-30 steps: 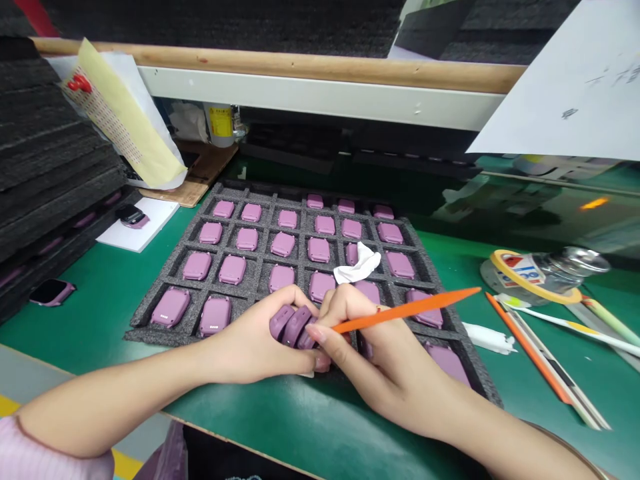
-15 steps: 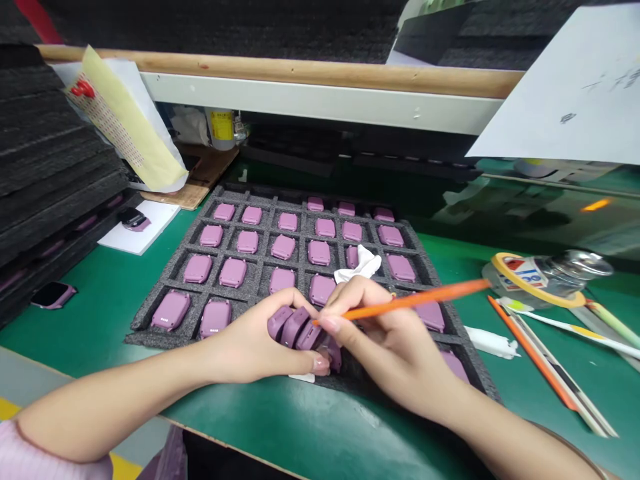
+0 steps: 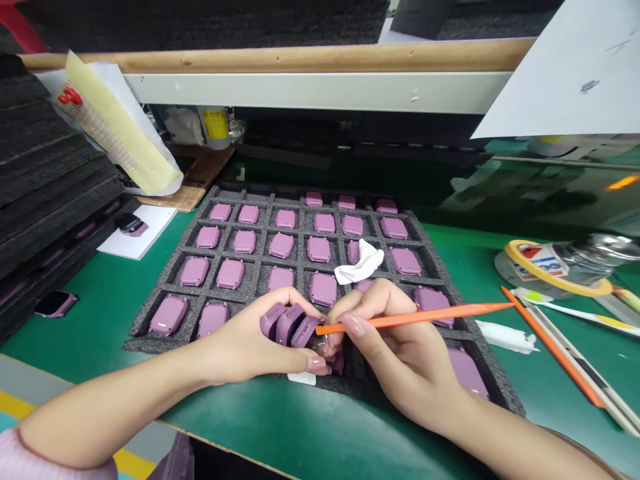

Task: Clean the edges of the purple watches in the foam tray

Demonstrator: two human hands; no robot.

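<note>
Purple watch cases (image 3: 289,325) lie gripped in the curled left hand (image 3: 250,340), while the right hand (image 3: 395,340) pinches an orange plastic pry tool (image 3: 415,320) beside them, above a grey foam tray (image 3: 145,320).

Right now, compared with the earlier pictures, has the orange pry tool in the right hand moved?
Yes. Against the grey foam tray, the orange pry tool has swung flatter, its tip now reaching further right past the tray's edge.

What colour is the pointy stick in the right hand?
The pointy stick is orange; the head view shows it best.
</note>
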